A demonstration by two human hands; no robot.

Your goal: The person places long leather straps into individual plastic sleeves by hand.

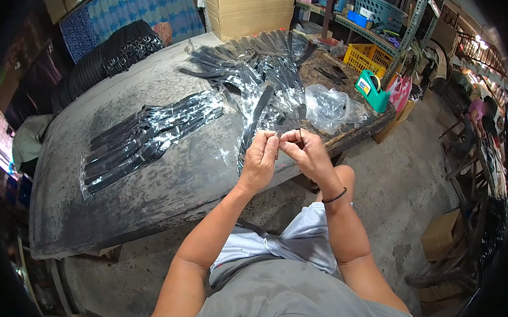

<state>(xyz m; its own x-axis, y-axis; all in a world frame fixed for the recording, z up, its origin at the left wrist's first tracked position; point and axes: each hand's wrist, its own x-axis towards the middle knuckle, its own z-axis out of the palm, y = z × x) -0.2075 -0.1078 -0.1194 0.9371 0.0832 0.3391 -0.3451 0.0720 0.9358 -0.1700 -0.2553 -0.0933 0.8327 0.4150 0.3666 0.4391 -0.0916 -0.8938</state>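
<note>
My left hand (258,161) and my right hand (310,156) meet fingertip to fingertip over the near edge of the table. Both are closed in a pinch; whatever sits between the fingertips is too small to make out. Just beyond them lies a heap of black strips (257,110) with shiny transparent wrapping. To the left, more flat black strips in shiny plastic (126,161) lie side by side. A crumpled transparent plastic bag (330,105) rests right of the heap, and past it stands a green tape dispenser (377,99).
The worn grey table (170,187) curves around my front. At its far left lies a stack of black strips (91,69). A cardboard box (253,14) stands behind. Right of it, a metal shelf holds baskets, with a yellow crate (368,58) below. Another box (441,235) sits on the floor.
</note>
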